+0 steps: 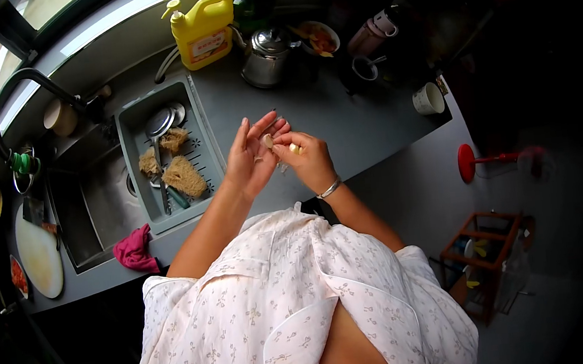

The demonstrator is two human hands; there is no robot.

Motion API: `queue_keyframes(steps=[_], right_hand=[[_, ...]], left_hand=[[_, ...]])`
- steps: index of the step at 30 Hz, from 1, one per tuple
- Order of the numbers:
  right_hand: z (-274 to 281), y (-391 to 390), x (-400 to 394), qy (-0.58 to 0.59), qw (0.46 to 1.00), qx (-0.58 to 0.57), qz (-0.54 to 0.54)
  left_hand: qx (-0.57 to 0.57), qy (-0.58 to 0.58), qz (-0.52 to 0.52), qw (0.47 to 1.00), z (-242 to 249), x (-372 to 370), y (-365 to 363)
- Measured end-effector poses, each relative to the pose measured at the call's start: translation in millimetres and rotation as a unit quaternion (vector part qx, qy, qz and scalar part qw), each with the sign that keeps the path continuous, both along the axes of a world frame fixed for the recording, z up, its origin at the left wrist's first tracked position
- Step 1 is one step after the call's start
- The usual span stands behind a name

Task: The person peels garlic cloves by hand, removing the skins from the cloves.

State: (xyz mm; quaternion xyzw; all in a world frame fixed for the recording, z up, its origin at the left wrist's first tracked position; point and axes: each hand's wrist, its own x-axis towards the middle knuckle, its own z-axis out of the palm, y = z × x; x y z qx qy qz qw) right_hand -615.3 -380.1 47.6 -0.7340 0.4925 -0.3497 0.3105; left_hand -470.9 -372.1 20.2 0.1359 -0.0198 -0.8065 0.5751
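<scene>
My left hand point(251, 159) is held palm up over the counter's front edge, its fingers stretched out and bits of pale skin on it. Against that palm is a whitish garlic clove point(268, 141), at the fingertips of my right hand point(312, 160). Curled fingers of the right hand also keep a peeled garlic clove point(294, 149) in their grip. Thin scraps of garlic skin point(283, 167) show just below, between the two hands. Whether the left palm bears any of the clove's weight is hard to see.
Left of my hands, a grey draining tray point(134, 137) holds scrubbers and utensils beside the sink point(89, 229). A yellow jug point(205, 32), a steel kettle point(267, 58) and a food bowl point(320, 37) stand behind. A paper cup point(428, 99) is at the right end.
</scene>
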Motion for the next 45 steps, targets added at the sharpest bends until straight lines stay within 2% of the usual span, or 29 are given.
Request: queue_keyframes(steps=[2, 4, 6, 7, 9, 10, 11, 13, 17, 20, 22, 25, 28, 34, 37, 39, 43, 45], right_hand=[[-1.1, -2.9, -1.6, -0.145, 0.979, 0.137, -0.049], [9.6, -5.8, -2.7, -0.122, 0.979, 0.155, -0.056], [11.5, -7.1, -3.6, -0.1, 0.984, 0.142, -0.035], [12.8, -6.2, -1.5, -0.101, 0.984, 0.142, -0.036], [16.0, -4.5, 5.1, -0.095, 0.993, 0.01, -0.065], [18.3, -2.9, 5.7, -0.096, 0.993, 0.009, -0.064], [20.6, 0.2, 6.0, -0.053, 0.998, -0.004, -0.015], [23.7, 5.6, 11.1, -0.006, 0.998, -0.028, 0.049], [13.3, 6.2, 16.9, 0.064, 0.994, -0.065, 0.056], [15.5, 4.8, 17.4, 0.065, 0.995, -0.073, 0.033], [14.7, -5.3, 8.3, 0.043, 0.998, -0.053, 0.0], [4.1, -21.1, -12.7, 0.025, 0.998, -0.027, -0.041], [-4.3, -26.7, -26.7, 0.043, 0.997, -0.017, -0.063], [-2.2, -27.9, -28.9, 0.124, 0.979, 0.089, -0.139], [-5.0, -31.5, -29.0, 0.067, 0.987, 0.087, -0.12], [-0.2, -26.5, -22.4, -0.135, 0.973, 0.177, -0.065], [16.2, -14.4, -4.6, -0.211, 0.96, 0.184, -0.008], [20.3, -12.3, -4.1, -0.194, 0.968, 0.16, -0.016]], left_hand=[[0.01, -0.024, -0.002, 1.0, 1.3, -0.1, 0.0], [-0.032, -0.174, -0.013, 0.984, 6.0, -1.8, 0.6], [-0.018, -0.162, -0.024, 0.986, 4.5, -4.1, -0.3], [-0.005, -0.119, -0.003, 0.993, -2.8, -5.9, -2.2], [0.007, -0.077, 0.019, 0.997, -7.8, -7.6, -6.4], [0.013, -0.046, 0.045, 0.998, -8.1, -7.9, -8.3], [0.019, -0.016, 0.07, 0.997, -8.3, -7.9, -9.3], [0.018, -0.015, 0.068, 0.997, -5.8, -7.2, -10.5], [-0.001, -0.033, 0.059, 0.998, 0.4, -10.8, -8.8], [0.006, -0.039, 0.06, 0.997, 0.4, -12.2, -8.2], [0.04, -0.073, 0.116, 0.99, -8.5, -10.0, -12.0], [0.057, -0.118, 0.12, 0.984, -19.5, 8.9, -13.1], [0.037, -0.124, 0.087, 0.988, -12.6, 11.8, -9.2], [0.051, -0.161, 0.061, 0.984, -9.2, 4.6, -2.8], [0.045, -0.148, 0.036, 0.987, -5.4, 5.5, -2.3], [0.04, -0.141, 0.019, 0.989, -3.5, 4.3, -2.4], [0.003, -0.114, -0.005, 0.993, 2.7, -1.1, -0.6], [-0.01, -0.118, -0.007, 0.993, 13.3, -2.5, 2.0]])
